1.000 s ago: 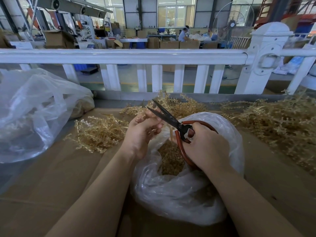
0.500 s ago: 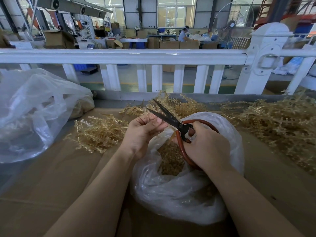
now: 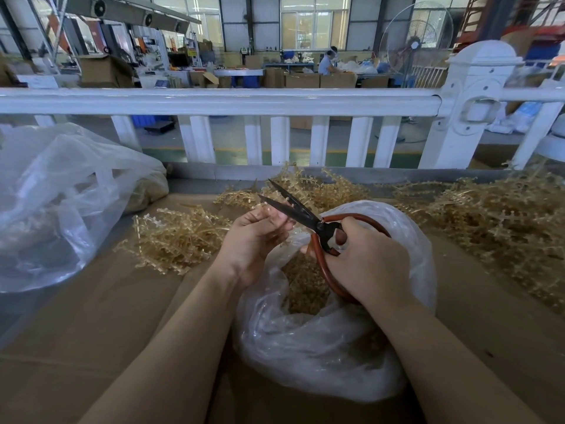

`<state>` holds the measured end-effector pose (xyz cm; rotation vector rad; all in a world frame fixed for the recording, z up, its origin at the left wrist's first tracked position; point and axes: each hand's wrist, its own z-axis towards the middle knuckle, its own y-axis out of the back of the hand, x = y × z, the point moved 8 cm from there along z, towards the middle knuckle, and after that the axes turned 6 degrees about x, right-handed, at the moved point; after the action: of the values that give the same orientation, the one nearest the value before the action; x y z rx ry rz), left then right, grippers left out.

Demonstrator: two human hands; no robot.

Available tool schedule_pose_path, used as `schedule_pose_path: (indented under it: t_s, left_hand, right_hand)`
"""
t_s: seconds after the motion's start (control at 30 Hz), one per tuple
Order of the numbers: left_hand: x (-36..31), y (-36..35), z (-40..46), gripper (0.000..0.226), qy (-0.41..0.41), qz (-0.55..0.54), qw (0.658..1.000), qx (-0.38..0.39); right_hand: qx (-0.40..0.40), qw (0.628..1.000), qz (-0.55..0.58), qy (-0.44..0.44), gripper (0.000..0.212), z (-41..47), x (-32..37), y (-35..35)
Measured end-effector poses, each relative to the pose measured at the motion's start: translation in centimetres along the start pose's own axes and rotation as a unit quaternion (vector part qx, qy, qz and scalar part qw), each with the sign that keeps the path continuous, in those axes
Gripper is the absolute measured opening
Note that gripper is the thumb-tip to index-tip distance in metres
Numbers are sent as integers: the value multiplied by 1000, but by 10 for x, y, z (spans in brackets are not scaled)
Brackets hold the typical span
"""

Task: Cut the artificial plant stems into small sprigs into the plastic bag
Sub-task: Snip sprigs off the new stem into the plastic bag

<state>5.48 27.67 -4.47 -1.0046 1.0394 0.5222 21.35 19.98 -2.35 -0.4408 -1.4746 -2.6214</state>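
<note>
snipping golden sprigs over the bag

the right hand (image 3: 368,264) grips the red-handled scissors (image 3: 308,220), blades parted above the open plastic bag (image 3: 324,347) of cut sprigs on the cardboard-covered table (image 3: 91,316). the left hand (image 3: 253,237) pinches a thin stem piece (image 3: 270,209) at the blades, fingers curled. loose stems (image 3: 177,237) lie just beside the left hand, and a bigger heap (image 3: 495,221) lies to the right of the bag.

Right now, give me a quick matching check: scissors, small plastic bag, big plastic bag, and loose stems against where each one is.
Things:
1 scissors
2 small plastic bag
3 big plastic bag
4 loose stems

Places:
A far left of the table
B gripped in the right hand, blades open
C under both hands, holding cut sprigs
D piled left of the left hand

Pairs: 1-B, 2-C, 3-A, 4-D
</note>
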Motion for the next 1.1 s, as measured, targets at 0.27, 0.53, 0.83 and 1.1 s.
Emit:
schedule_pose_path:
  t_s: [0.27, 0.53, 0.83, 1.1]
  left_hand:
    - [3, 1, 2, 6, 6, -32, 999, 6]
    - [3, -3, 3, 7, -1, -25, 999, 21]
    - [0, -7, 2, 8, -18, 39, 998, 37]
    - [-1, -8, 0, 8, -20, 37, 998, 43]
  right_hand:
    - [1, 1000, 30, 1, 47, -2, -1, 0]
    - [-12, 999, 31, 8, 41, -3, -2, -1]
    - [-11, 999, 41, 12, 46, -3, -2, 0]
    - [18, 999, 49, 8, 41, -2, -2, -4]
